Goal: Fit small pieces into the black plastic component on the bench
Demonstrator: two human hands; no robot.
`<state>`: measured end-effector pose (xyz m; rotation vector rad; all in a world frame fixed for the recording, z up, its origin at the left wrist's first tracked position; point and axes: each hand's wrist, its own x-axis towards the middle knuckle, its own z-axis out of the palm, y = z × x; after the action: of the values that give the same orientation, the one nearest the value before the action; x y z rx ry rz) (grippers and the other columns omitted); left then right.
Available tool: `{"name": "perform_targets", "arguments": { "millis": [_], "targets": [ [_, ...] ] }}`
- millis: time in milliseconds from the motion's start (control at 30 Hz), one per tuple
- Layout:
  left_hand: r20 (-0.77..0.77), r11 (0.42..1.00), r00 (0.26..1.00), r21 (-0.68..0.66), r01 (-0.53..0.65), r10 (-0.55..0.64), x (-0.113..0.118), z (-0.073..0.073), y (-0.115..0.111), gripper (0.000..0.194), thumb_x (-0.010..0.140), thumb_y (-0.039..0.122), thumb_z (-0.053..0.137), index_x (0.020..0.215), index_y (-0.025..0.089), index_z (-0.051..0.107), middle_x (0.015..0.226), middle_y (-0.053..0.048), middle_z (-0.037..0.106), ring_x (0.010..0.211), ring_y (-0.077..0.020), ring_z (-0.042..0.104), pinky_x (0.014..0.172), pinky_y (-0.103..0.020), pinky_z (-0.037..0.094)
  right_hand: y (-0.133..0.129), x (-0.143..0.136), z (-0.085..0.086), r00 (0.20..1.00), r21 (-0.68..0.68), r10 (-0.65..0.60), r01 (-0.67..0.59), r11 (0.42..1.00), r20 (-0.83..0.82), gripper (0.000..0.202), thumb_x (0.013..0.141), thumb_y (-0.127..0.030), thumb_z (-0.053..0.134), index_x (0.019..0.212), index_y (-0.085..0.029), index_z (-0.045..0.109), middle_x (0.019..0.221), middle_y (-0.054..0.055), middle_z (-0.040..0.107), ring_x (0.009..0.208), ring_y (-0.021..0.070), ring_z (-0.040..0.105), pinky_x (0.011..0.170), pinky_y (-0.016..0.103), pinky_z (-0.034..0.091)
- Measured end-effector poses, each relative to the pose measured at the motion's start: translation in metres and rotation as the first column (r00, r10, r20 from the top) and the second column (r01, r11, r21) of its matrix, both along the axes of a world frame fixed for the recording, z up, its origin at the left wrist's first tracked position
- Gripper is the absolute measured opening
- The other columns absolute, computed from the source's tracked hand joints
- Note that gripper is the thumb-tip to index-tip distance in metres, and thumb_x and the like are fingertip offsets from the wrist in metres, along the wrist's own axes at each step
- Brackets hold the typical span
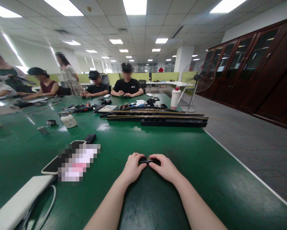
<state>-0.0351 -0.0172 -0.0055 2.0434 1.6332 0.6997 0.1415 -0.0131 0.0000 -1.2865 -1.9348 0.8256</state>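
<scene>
Both left hand (131, 169) and right hand (166, 168) pinch black part (147, 160), fingers nearly closed on opposite ends. Part between hands, long axis crosswise; neither hand nearer. Contact with table (205, 166): cannot tell.

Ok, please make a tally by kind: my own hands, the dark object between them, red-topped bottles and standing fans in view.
Left hand and right hand: 2
Small dark object between them, partly covered: 1
Red-topped white bottle: 1
Standing fan: 1
Total: 5
</scene>
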Motion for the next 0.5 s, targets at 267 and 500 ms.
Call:
{"name": "perform_targets", "arguments": {
  "millis": [267, 500],
  "targets": [
    [-0.001, 0.999, 0.999, 0.016, 0.034, -0.034, 0.0005, -0.0006, -0.0014, 0.038, 0.072, 0.025, 0.058, 0.109, 0.019, 0.054, 0.109, -0.007, 0.057, 0.100, -0.0213, 0.050, 0.090, -0.033, 0.038, -0.0005, -0.0009, 0.0019, 1.000, -0.017, -0.005, 0.005, 1.000, 0.006, 0.018, 0.069, -0.024, 0.061, 0.087, -0.020, 0.065, 0.096, 0.005, 0.067, 0.094, 0.0211, 0.058, 0.087, 0.035, 0.042],
    [-0.024, 0.999, 0.999, 0.015, 0.046, -0.046, 0.0001, 0.0000, -0.0020, 0.035, 0.073, 0.025, 0.056, 0.108, 0.021, 0.054, 0.109, -0.006, 0.057, 0.099, -0.0215, 0.051, 0.088, -0.034, 0.039, 0.0003, 0.0001, 0.0021, 1.000, -0.021, 0.002, -0.001, 1.000, 0.016, 0.017, 0.069, -0.024, 0.061, 0.085, -0.020, 0.065, 0.095, 0.004, 0.066, 0.093, 0.0206, 0.057, 0.086, 0.034, 0.042]
  ]
}}
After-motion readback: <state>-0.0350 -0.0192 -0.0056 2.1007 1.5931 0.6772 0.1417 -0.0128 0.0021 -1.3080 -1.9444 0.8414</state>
